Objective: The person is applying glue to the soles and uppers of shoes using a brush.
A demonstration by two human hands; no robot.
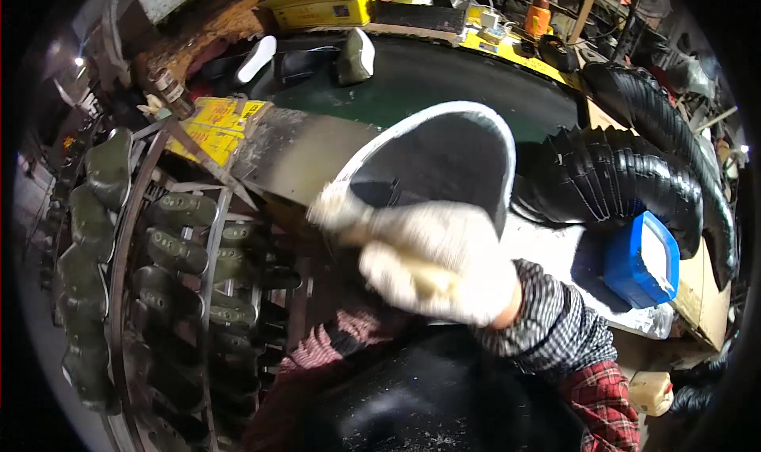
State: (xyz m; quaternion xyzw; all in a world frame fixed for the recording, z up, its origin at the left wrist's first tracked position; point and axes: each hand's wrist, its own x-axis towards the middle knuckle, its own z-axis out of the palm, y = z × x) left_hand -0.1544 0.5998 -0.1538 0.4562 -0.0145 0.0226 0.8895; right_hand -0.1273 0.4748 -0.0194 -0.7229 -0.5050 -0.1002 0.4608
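A large dark shoe bottom with a white rim (507, 147) is raised close in front of me, its toe end pointing up and away. My right hand (448, 254), in a pale work glove, is closed across the shoe's near part and smeared by motion. Something pale yellowish (432, 276) shows at its fingers; I cannot make out what it is. A blurred whitish patch (339, 208) touches the rim's left edge, either glove or something held. Of my left arm, the red checked sleeve (337, 341) shows below; the left hand's fingers are hidden behind the shoe and right hand.
A metal rack (131, 238) with several olive shoe shapes (178, 250) stands on the left. Two white-soled shoes (357, 55) lie on the dark green bench (428, 75) ahead. At right are a ribbed black duct (618, 174) and a blue tub (626, 270). A yellow box (317, 9) stands behind.
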